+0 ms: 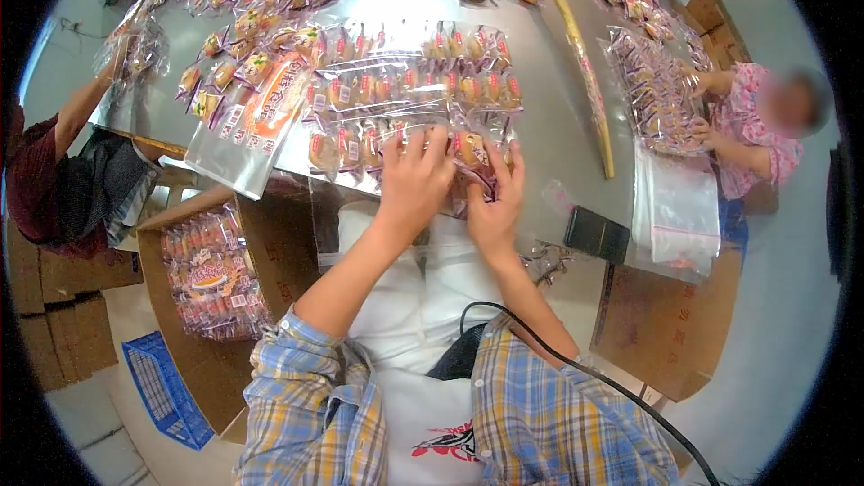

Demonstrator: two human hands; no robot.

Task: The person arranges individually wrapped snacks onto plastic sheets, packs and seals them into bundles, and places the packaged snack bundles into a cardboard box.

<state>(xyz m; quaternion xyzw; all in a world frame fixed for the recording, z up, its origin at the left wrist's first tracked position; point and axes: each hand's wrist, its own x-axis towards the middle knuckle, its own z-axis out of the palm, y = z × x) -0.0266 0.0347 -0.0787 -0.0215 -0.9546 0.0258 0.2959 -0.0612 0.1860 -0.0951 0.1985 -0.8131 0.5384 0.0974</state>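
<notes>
Wrapped cakes [385, 85] line a clear bag [382, 114]; right fingers [517, 171] clamp one; left fingers [414, 144], I cannot tell; a cardboard box [279, 256] holds more.

The grey, flat tabletop [553, 130] looks like smooth, glossy metal; small purple-edged snack packets [470, 150] show shiny, crinkled plastic; the open brown box [281, 247] is matt cardboard, the blue-and-yellow plaid shirt [301, 396] woven cloth.
</notes>
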